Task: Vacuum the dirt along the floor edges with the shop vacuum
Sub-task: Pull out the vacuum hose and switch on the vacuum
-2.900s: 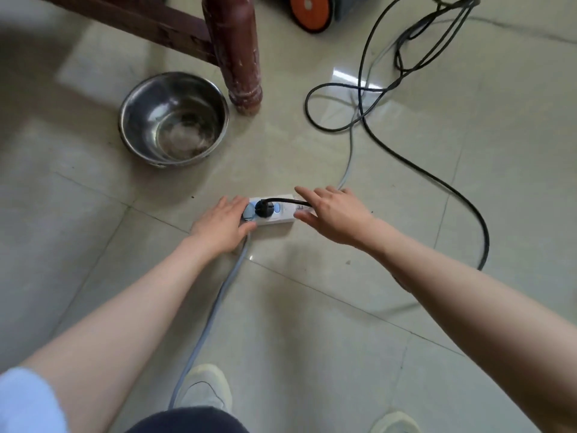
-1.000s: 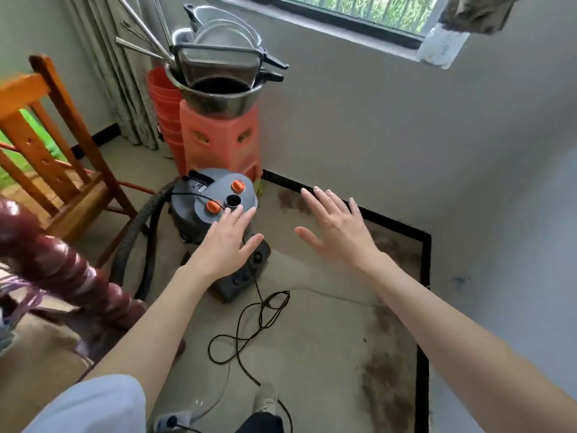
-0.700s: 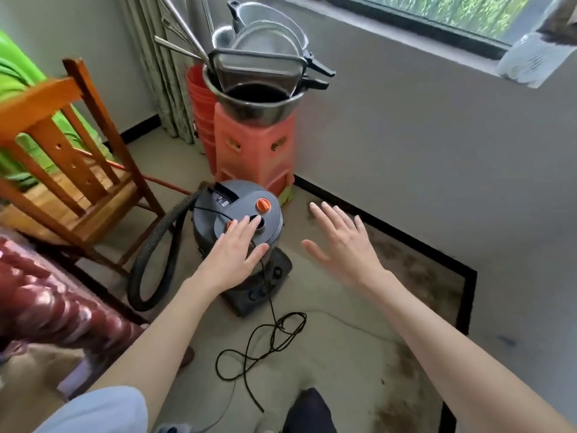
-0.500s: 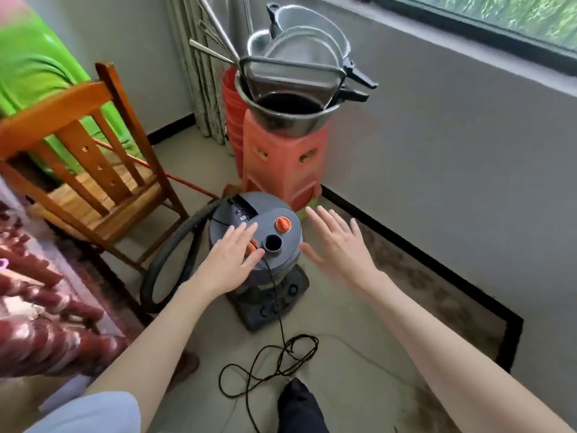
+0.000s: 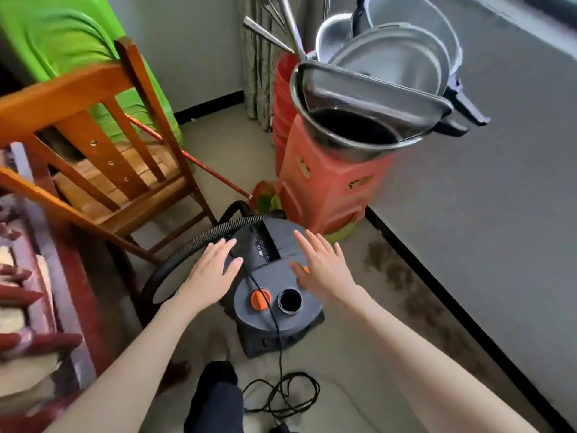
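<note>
A grey drum-shaped shop vacuum (image 5: 274, 276) near the wall is reached for by left hand (image 5: 209, 273) and right hand (image 5: 324, 270), fingers spread and empty; dark dirt (image 5: 402, 282) along the floor edge is not yet vacuumed.

Grey shop vacuum (image 5: 274, 295) upright on floor

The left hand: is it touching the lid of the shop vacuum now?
Cannot tell. In the head view the left hand, fingers straight, overlaps the edge of the shop vacuum lid, but from above neither contact nor gap shows.
</note>
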Motion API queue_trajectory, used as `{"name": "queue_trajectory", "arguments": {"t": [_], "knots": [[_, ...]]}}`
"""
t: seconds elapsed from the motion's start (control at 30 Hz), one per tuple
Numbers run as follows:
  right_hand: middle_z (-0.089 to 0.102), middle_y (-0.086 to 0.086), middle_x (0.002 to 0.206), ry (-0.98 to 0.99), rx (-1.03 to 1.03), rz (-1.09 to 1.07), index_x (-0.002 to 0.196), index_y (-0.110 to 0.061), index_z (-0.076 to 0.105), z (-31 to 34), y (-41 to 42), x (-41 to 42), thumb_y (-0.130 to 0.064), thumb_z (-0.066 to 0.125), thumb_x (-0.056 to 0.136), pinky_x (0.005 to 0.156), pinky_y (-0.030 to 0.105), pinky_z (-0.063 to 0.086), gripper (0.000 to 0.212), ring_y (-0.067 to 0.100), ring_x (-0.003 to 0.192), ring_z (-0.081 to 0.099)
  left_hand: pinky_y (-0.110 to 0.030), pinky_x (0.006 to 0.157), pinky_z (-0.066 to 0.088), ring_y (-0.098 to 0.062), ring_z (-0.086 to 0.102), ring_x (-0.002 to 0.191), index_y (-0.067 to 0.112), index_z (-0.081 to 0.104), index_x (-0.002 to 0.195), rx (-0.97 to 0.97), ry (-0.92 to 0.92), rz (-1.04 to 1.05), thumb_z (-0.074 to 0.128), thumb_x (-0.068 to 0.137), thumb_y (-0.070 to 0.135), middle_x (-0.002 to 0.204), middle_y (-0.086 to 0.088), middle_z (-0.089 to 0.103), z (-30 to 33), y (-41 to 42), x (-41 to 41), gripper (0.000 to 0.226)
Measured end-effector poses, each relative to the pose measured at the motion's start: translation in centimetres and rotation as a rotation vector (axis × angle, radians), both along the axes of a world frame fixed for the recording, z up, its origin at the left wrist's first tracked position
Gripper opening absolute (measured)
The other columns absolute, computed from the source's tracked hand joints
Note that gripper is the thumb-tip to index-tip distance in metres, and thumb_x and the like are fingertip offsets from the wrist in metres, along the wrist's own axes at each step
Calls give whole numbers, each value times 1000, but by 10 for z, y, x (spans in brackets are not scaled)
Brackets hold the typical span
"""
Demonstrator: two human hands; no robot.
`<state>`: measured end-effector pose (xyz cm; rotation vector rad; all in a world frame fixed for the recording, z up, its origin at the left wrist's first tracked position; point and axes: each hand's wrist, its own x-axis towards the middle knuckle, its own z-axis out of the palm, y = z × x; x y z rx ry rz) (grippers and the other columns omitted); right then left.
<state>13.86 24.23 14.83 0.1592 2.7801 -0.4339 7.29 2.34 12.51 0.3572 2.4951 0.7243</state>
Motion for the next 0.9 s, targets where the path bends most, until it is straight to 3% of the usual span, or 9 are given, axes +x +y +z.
{"name": "queue_trajectory", "arguments": {"t": [0.43,0.5,0.6,0.8,0.9], "knots": [[1,4,162,-207,-95,-85,155,-23,6,-177,-39,-129,-46,34,101,119,43,6,64,24,149,2,-43,117,14,-26,12,145,20,24,148,-180,-109,-151,32,101,35,156,-8,19,-174,9,-184,50],[16,9,160,-126,-101,-116,153,-18,19,-190,-49,-129,-46,34,100,117,46,18,62,29,147,18,-45,116,17,-26,15,144,20,24,148,-184,-136,-208,33,100,37,156,-9,21,-197,11,-200,52],[47,14,145,18,-60,-154,142,-11,46,-203,-54,-125,-44,35,93,102,52,41,59,35,131,47,-42,112,26,-28,28,139,19,23,148,-190,-179,-282,33,99,44,153,-9,28,-219,21,-211,56],[50,15,142,109,-41,-151,141,-10,47,-213,-52,-123,-42,37,94,100,52,46,57,36,130,48,-36,91,41,-28,51,116,18,40,136,-199,-272,-199,42,94,52,132,-8,51,-237,37,-230,55],[51,15,141,126,-29,-143,141,-10,46,-214,-52,-122,-41,36,95,102,51,45,57,36,129,49,-36,87,43,-28,53,111,18,44,130,-210,-262,-196,43,94,51,125,-8,56,-239,40,-229,49]]}}
